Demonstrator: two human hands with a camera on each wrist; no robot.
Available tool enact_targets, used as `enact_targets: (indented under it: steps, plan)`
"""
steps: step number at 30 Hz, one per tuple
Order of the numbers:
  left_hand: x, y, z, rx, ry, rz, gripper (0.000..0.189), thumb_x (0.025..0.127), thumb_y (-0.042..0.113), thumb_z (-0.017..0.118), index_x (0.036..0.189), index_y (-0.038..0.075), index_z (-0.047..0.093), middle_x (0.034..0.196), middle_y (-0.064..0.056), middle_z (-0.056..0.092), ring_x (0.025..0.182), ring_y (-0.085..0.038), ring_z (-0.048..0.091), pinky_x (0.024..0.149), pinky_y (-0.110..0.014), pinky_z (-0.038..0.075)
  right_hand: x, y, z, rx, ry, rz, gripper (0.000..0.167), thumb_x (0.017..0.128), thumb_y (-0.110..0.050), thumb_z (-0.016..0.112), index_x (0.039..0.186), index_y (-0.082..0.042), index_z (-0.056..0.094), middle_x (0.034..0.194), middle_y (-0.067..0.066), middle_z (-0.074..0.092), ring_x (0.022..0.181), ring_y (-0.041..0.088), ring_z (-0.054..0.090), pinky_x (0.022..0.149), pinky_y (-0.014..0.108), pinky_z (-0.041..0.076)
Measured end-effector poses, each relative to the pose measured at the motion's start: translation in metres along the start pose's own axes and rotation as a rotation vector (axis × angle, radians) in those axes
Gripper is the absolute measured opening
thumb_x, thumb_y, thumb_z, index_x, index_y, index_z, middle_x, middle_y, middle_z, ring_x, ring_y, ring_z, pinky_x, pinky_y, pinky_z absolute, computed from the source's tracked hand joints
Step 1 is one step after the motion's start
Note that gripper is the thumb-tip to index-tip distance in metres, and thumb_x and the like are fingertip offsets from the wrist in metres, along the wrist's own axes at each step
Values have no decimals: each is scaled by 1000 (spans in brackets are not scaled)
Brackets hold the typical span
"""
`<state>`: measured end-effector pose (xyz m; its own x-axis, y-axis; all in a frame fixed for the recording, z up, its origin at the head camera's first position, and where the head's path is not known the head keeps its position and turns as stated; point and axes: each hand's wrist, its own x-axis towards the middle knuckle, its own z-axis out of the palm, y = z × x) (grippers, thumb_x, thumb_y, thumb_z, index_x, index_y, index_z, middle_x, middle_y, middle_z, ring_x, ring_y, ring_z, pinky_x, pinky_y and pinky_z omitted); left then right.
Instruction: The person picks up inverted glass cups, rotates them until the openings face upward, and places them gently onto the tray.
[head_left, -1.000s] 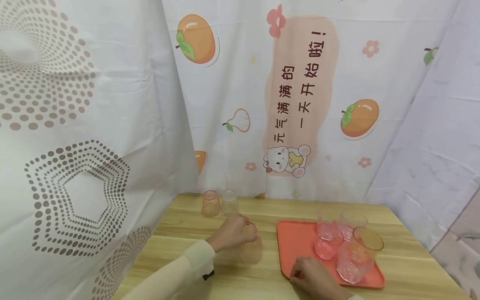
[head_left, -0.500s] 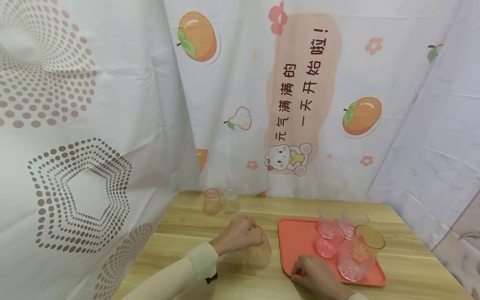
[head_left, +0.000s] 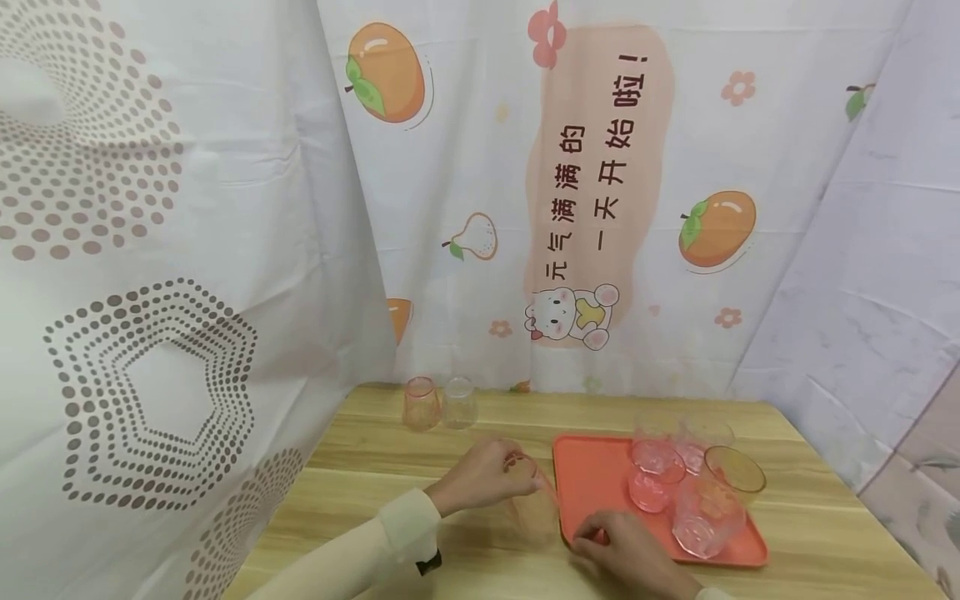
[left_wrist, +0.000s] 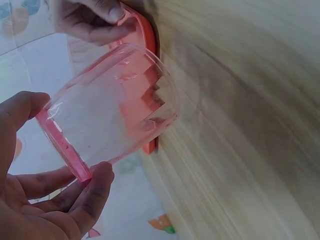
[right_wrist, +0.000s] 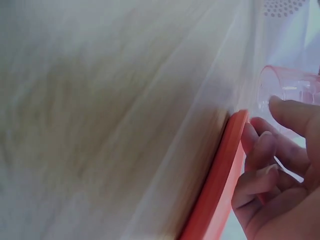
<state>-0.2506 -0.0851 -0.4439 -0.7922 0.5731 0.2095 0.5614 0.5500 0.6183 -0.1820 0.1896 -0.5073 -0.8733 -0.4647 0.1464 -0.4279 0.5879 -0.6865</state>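
Pinching one pink cup (left_wrist: pixel 97 112) with left hand (head_left: pixel 480 477), right hand (head_left: pixel 626 547) loosely curled, one tray (head_left: pixel 590 475), two far-left cups (head_left: pixel 422 407)

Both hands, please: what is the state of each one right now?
Left hand: closed, holding the pink-tinted cup by its base.
Right hand: open, loosely curled at the edge of the red tray, holding nothing.

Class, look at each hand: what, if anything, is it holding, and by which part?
The left hand pinches a pink-tinted cup by its base. The right hand, at the edge of the tray, holds nothing.
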Motion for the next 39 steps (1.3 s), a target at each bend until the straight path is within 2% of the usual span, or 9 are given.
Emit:
enact_targets:
  steps: [3, 8, 11, 16, 19, 23, 27, 32, 39]
  plan:
    - [0, 4, 1, -36, 1, -11, 31, 91, 49, 73, 94, 18, 72, 63, 6, 40, 55, -6, 33, 49, -25, 28, 2, -1, 1, 137, -8, 53, 15, 96, -32, 73, 94, -18, 78, 82, -11, 68, 66, 2, 54, 57, 23, 46]
    - [-3, 6, 4, -104, 12, -41, 33, 88, 51, 77, 94, 20, 70, 72, 5, 51, 63, -6, 43, 52, -25, 34, 4, -3, 2, 449, -31, 178, 26, 101, -27, 67, 103, -3, 77, 77, 1, 65, 59, 8, 54, 55, 25, 49]
    - [-5, 5, 6, -156, 5, -54, 34, 88, 52, 77, 95, 20, 70, 78, 4, 56, 68, -8, 47, 54, -26, 37, 5, -6, 3, 536, -28, 239, 30, 101, -28, 66, 105, 0, 76, 71, 0, 60, 57, 8, 49, 53, 23, 45]
    - [-7, 0, 7, -203, -9, -59, 38, 89, 52, 76, 99, 16, 70, 82, 4, 57, 73, -9, 51, 58, -26, 41, 7, -10, 3, 594, -10, 314, 32, 102, -27, 65, 108, 3, 74, 68, -3, 57, 57, 8, 46, 49, 21, 38]
    - [-6, -4, 8, -204, -20, -57, 39, 90, 50, 76, 103, 14, 70, 85, 5, 60, 78, -7, 57, 62, -26, 46, 7, -11, 3, 633, 20, 346, 34, 102, -26, 65, 111, 6, 71, 68, -3, 56, 57, 8, 45, 50, 22, 39]
    - [-6, -11, 9, -211, -41, -51, 36, 90, 43, 79, 109, 14, 72, 92, 7, 65, 84, -6, 62, 70, -25, 52, 6, -12, 2, 670, 63, 355, 36, 101, -27, 67, 113, 7, 69, 73, 0, 59, 57, 8, 44, 50, 22, 40]
    - [-6, -16, 10, -201, -56, -48, 28, 88, 40, 81, 102, 18, 71, 88, 8, 65, 81, -6, 62, 71, -25, 52, 6, -15, 1, 697, 91, 363, 37, 100, -26, 69, 114, 7, 68, 82, 3, 65, 58, 7, 44, 50, 22, 39]
    - [-9, -20, 12, -187, -65, -80, 31, 86, 41, 83, 104, 18, 71, 89, 12, 64, 82, -4, 61, 72, -25, 52, 7, -20, -2, 676, 138, 365, 36, 99, -25, 71, 114, 7, 68, 94, 7, 71, 57, 6, 44, 50, 21, 39]
    - [-12, -24, 14, -211, -91, -79, 32, 86, 37, 84, 104, 14, 72, 96, 12, 66, 85, -5, 63, 77, -26, 53, 7, -26, -6, 617, 171, 336, 32, 98, -23, 72, 111, 6, 69, 92, 7, 69, 59, 6, 42, 51, 21, 37]
